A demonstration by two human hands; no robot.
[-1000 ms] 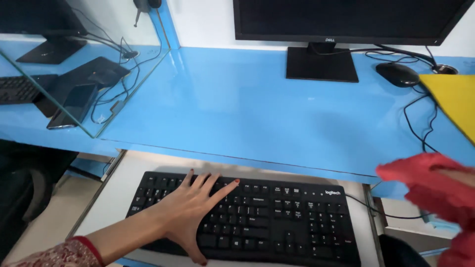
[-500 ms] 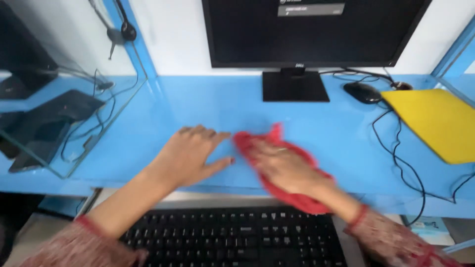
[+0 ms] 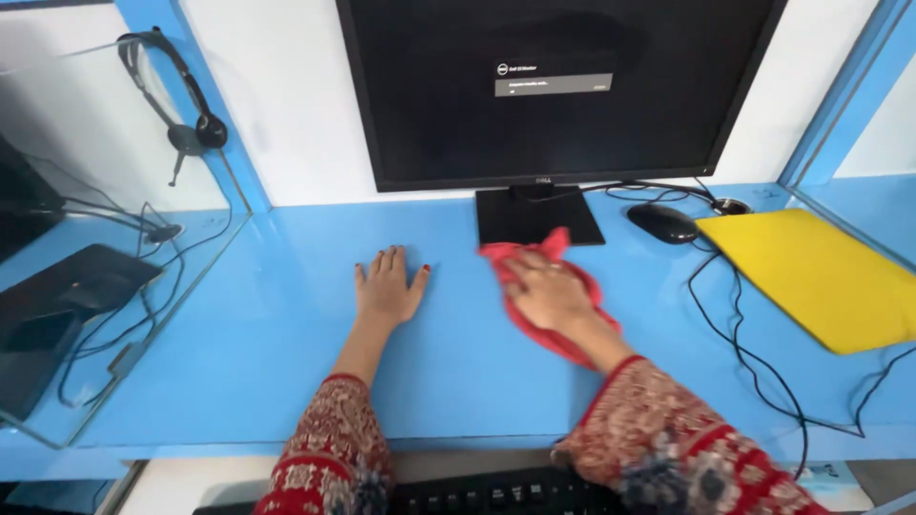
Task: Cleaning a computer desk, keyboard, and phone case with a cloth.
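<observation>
Both hands are further back on the blue desk (image 3: 286,324) than half a sec ago. Left hand (image 3: 388,286) lies flat & empty, fingers spread. Right hand (image 3: 546,291) presses the red cloth (image 3: 534,319) down just in front of the monitor stand (image 3: 537,215), prob. gripping loosely; wiping has reached the back strip

We see bright, even light over the blue bench (image 3: 286,362), whose glossy top carries pale sheen left of the monitor (image 3: 553,91). Soft shadows sit just under the monitor's stand. The frame is sharp in the middle; lines bow outward at the edges, away from the monitor.
</observation>
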